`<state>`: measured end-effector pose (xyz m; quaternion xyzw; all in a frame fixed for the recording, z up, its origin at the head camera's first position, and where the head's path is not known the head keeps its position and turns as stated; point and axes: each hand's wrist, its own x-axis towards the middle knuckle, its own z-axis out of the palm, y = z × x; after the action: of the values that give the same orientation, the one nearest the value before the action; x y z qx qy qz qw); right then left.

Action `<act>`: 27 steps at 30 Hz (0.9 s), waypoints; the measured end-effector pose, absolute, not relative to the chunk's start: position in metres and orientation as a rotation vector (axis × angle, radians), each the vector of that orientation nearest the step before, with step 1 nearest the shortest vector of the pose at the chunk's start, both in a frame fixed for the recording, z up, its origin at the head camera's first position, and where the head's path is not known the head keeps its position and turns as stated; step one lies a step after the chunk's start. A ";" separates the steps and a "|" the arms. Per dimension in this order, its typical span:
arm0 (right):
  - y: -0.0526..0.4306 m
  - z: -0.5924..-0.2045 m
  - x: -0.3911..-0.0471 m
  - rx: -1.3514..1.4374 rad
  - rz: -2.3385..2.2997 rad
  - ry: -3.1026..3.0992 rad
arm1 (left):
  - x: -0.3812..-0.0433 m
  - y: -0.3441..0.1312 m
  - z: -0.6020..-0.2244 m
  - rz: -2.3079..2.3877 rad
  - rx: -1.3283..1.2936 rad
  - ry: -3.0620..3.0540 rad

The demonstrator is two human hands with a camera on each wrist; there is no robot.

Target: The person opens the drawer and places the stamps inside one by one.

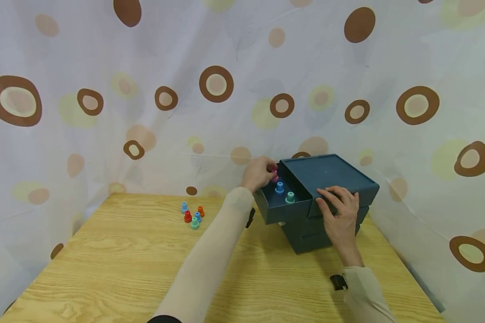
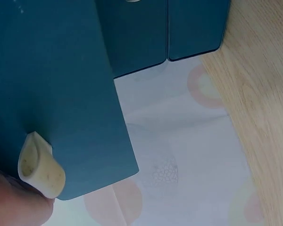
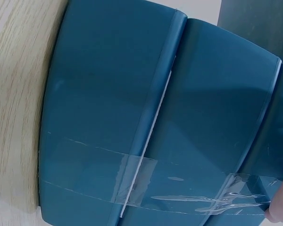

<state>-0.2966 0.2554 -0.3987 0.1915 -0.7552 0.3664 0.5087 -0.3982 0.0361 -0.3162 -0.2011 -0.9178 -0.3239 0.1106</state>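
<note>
Left hand point(image 1: 258, 174) is seen pinching a pink peg point(image 1: 275, 176) inside the pulled-out drawer point(image 1: 287, 213), where a blue peg point(image 1: 279, 188) and a green peg point(image 1: 290, 198) are lined up nearer the viewer. The cabinet's point(image 1: 329, 172) top edge is touched by the relaxed right hand point(image 1: 341, 215). Pegs are shown only in the head view; a pale knob point(image 2: 41, 170) is revealed at the left wrist, clear tape point(image 3: 94, 172) at the right. The pink peg is partly covered by fingers; its two neighbours are flared at the base.
</note>
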 end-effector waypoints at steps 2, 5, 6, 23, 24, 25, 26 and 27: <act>0.256 -0.399 -0.297 0.458 0.879 -1.828 | -0.399 0.036 -0.316 -0.965 -0.594 -2.705; 0.256 -0.400 -0.297 0.456 0.873 -1.837 | -0.399 0.035 -0.317 -1.001 -0.604 -2.710; 0.257 -0.400 -0.297 0.454 0.872 -1.840 | -0.399 0.035 -0.317 -1.017 -0.607 -2.706; 0.256 -0.399 -0.297 0.452 0.864 -1.820 | -0.390 0.019 -0.323 -1.354 -0.752 -2.337; 0.255 -0.399 -0.297 0.453 0.865 -1.814 | -0.389 0.017 -0.325 -1.382 -0.742 -2.305; 0.255 -0.399 -0.297 0.454 0.865 -1.813 | -0.388 0.015 -0.326 -1.409 -0.734 -2.272; 0.255 -0.398 -0.297 0.458 0.872 -1.807 | -0.386 0.013 -0.327 -1.433 -0.727 -2.238; 0.255 -0.398 -0.297 0.460 0.873 -1.804 | -0.385 0.012 -0.329 -1.461 -0.718 -2.199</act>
<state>-0.2967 0.2548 -0.3981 0.1915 -0.7514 0.3637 0.5162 -0.3849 0.0115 -0.3291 -0.2570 -0.7872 -0.5231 0.2016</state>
